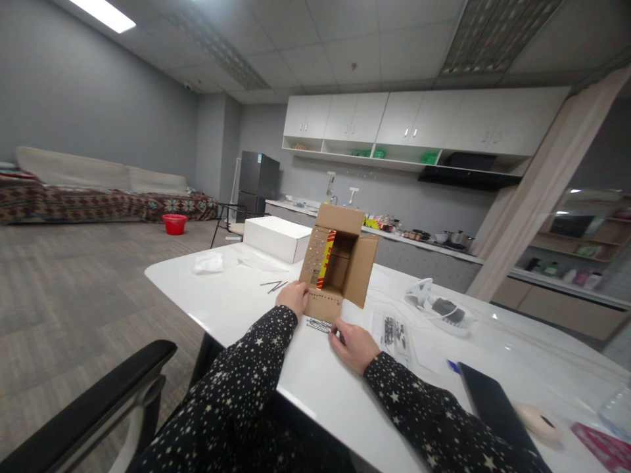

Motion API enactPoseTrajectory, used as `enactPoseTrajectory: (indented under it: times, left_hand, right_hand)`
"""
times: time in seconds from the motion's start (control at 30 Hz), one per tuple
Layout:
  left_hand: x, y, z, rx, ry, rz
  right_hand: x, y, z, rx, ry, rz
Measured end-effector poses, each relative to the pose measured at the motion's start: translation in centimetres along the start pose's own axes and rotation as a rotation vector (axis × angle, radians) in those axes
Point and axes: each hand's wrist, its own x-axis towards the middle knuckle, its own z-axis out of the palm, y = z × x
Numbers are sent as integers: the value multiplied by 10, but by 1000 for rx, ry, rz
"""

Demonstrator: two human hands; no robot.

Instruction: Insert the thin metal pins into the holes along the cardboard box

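Observation:
A small brown cardboard box (pixel 338 261) lies on its side on the white table (pixel 236 299), its flaps spread and its opening turned towards me. My left hand (pixel 294 297) rests against the box's lower left flap with its fingers curled. My right hand (pixel 351 344) lies on the table just below the box, fingers bent over a small bundle of thin metal pins (pixel 319 324). Both arms wear dark sleeves with white stars. Whether the right fingers grip the pins is hidden.
A white closed box (pixel 276 238) stands behind the cardboard one. A few loose pins (pixel 275 286), a crumpled white bag (pixel 208 263), plastic packets (pixel 394 332), a dark tablet (pixel 493 407) and a black chair arm (pixel 89 407) surround me. A kitchen counter runs behind.

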Motion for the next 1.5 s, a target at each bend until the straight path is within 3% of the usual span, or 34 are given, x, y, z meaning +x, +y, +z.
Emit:
enactPoseTrajectory:
  times: [0.3,0.57,0.93,1.5]
  left_hand:
    - [-3,3,1,39,59,141]
    - [-4,7,10,-57,-58,451]
    - [-9,14,4,-94,-169,452]
    - [-13,17,3,-90,-206,533]
  right_hand:
    - [-1,-2,-3,6,6,-5]
    - [0,-1,-2,-9,-3,-1]
    - [0,-2,-2,-25,-16,6]
    - [0,-3,-4,-17,-22,9]
